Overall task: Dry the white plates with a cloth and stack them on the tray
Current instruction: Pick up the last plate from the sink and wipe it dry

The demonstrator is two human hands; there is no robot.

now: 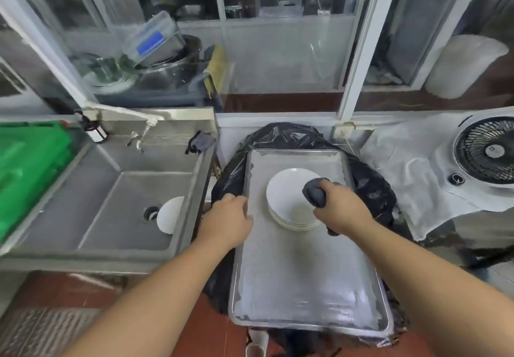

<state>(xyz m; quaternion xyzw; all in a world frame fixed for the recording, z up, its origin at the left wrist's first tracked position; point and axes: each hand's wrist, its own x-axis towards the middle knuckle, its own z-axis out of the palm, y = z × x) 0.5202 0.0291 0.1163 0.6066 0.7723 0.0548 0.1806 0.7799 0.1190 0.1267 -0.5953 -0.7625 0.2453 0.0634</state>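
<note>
Right hand [340,212] is over the stack of round white plates [289,200], fingers curled tight around a bunched dark grey cloth [315,196], and the cloth sits on the top plate's right side, about three o'clock on its face. The stack stands in the far half of the long rectangular silver metal tray [303,278], which carries a pale mesh liner; the near half of the tray, down at six o'clock, shows only liner. Left hand [229,221] is at nine o'clock from the plates, lying at the tray's left rim with the fingers loosely bent and holding nothing, just apart from the stack. The tray rests on top of a bin lined with a crinkled black plastic bag [281,135], the bag spilling out all around it.

Over at nine o'clock from the tray, the stainless steel sink basin [111,206] holds one more round white plate [169,214], leaning beside the drain against the right wall of the basin. A metal tap [141,136] stands at the back of the sink, a small dark grey rag [200,142] lies on its far right corner, and a green plastic crate [30,167] fills the far left. At two o'clock, a white fan with a dark grille [489,153] sits on a white cloth sheet [411,173]
</note>
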